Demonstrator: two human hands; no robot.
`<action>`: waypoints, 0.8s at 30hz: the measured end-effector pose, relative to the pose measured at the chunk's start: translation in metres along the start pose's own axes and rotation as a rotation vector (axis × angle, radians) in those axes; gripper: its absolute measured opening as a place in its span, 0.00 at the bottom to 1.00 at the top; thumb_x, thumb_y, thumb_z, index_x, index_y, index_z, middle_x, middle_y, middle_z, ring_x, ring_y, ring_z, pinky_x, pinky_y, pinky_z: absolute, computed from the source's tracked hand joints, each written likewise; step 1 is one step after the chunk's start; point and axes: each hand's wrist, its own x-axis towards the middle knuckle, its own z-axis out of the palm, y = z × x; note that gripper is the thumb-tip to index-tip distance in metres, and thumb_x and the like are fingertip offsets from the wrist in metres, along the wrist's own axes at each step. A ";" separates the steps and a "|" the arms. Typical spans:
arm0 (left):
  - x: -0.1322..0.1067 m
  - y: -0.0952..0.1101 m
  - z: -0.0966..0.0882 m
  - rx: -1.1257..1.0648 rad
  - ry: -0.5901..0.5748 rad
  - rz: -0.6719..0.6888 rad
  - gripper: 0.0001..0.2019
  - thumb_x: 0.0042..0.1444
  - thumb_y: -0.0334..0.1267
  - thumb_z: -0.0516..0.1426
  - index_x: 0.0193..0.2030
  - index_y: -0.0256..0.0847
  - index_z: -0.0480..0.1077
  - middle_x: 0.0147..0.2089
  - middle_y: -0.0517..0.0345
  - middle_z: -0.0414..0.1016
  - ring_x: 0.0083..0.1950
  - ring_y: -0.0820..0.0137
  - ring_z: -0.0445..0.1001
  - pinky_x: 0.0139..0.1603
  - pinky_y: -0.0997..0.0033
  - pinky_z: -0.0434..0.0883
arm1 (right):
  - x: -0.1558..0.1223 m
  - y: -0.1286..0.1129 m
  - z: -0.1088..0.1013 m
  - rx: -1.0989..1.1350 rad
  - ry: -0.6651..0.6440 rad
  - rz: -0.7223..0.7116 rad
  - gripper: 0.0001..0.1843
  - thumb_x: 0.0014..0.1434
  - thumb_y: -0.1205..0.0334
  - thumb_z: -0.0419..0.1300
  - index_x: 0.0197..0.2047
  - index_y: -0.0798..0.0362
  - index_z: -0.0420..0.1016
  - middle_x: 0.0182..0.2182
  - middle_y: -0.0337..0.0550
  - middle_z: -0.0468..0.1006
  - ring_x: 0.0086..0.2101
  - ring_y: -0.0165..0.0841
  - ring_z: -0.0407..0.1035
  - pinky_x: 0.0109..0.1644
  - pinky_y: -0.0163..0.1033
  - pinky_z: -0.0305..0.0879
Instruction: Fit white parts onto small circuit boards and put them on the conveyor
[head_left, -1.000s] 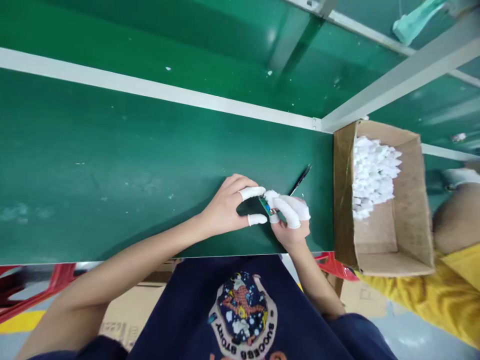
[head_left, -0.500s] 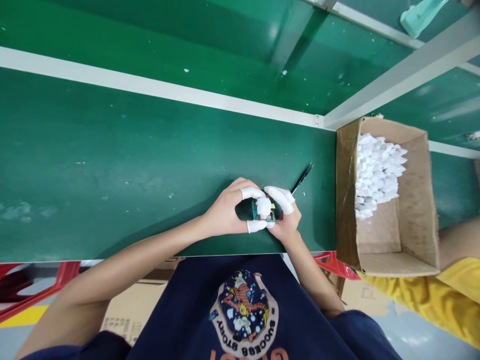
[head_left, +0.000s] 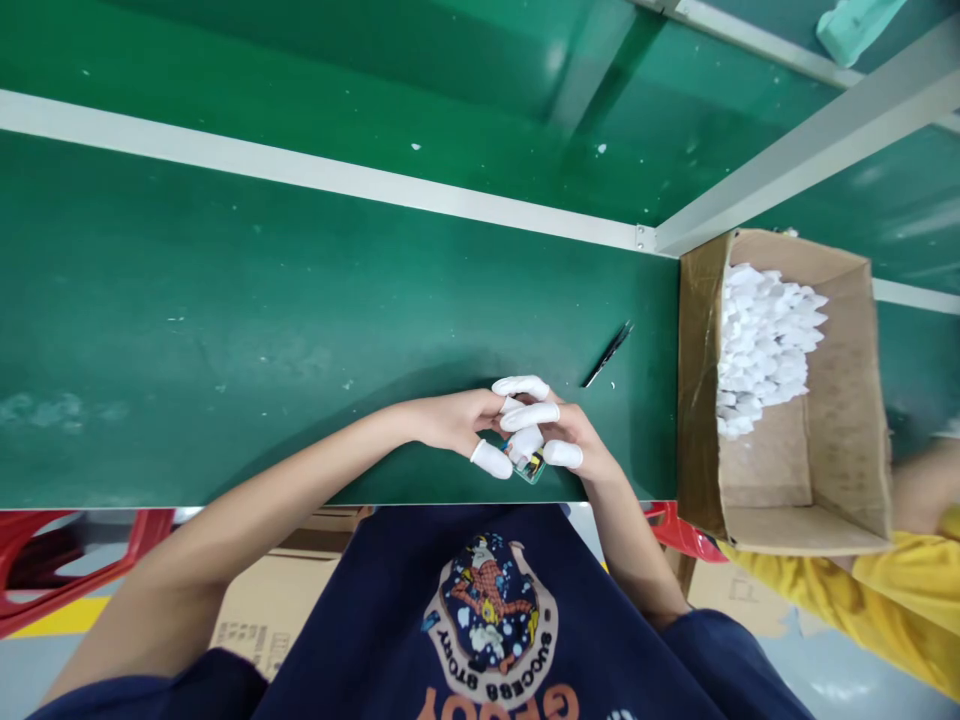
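Both my hands meet just above the near edge of the green table [head_left: 262, 330]. My left hand [head_left: 457, 420] and my right hand [head_left: 574, 445] wear white finger cots. Between their fingertips they pinch a small green circuit board [head_left: 529, 463], mostly hidden by the fingers, with a white piece against it. Black tweezers [head_left: 609, 354] lie on the table just beyond my right hand, untouched.
An open cardboard box [head_left: 825, 440] with a heap of small white parts [head_left: 765, 345] stands at the right end of the table. A person in a yellow sleeve [head_left: 892, 610] is beside it. Grey rails [head_left: 322, 180] cross the table behind. Red stool frames show under the edge.
My hands have drawn closer to my body and to the table's near edge, turning the small board between the fingers. The neighbour's arm has pulled back from the box.
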 end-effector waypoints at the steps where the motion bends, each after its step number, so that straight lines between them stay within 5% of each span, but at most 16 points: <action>1: 0.000 -0.002 0.000 -0.014 0.005 -0.009 0.19 0.37 0.35 0.71 0.36 0.37 0.71 0.35 0.60 0.71 0.40 0.71 0.71 0.49 0.68 0.68 | 0.000 0.000 -0.001 0.028 -0.023 0.021 0.16 0.57 0.46 0.62 0.46 0.41 0.77 0.57 0.43 0.67 0.59 0.45 0.59 0.62 0.56 0.56; 10: 0.004 -0.016 -0.002 -0.116 0.171 -0.055 0.16 0.42 0.36 0.67 0.39 0.36 0.72 0.34 0.61 0.72 0.36 0.74 0.70 0.43 0.73 0.68 | 0.003 0.003 0.006 -0.004 0.148 -0.082 0.12 0.54 0.54 0.67 0.42 0.43 0.76 0.45 0.44 0.72 0.48 0.39 0.67 0.55 0.51 0.64; 15: 0.000 -0.020 -0.011 -0.115 0.191 -0.086 0.17 0.40 0.42 0.69 0.36 0.36 0.74 0.34 0.60 0.74 0.36 0.73 0.69 0.41 0.74 0.68 | 0.007 0.010 0.009 -0.078 0.172 -0.178 0.19 0.54 0.47 0.65 0.46 0.45 0.74 0.44 0.46 0.74 0.48 0.41 0.69 0.52 0.51 0.67; 20: -0.007 -0.018 -0.004 0.056 0.243 -0.109 0.23 0.29 0.52 0.69 0.27 0.37 0.73 0.28 0.60 0.72 0.29 0.72 0.67 0.35 0.70 0.70 | 0.003 0.016 0.025 -0.308 0.252 -0.319 0.08 0.57 0.56 0.62 0.40 0.47 0.76 0.38 0.46 0.77 0.41 0.40 0.74 0.45 0.49 0.72; 24: -0.004 -0.011 0.004 0.220 0.336 -0.130 0.24 0.18 0.56 0.66 0.19 0.39 0.69 0.23 0.59 0.68 0.23 0.69 0.66 0.26 0.63 0.70 | 0.000 0.031 0.037 -0.318 0.354 -0.317 0.09 0.56 0.58 0.60 0.41 0.45 0.77 0.40 0.48 0.78 0.43 0.47 0.75 0.47 0.55 0.73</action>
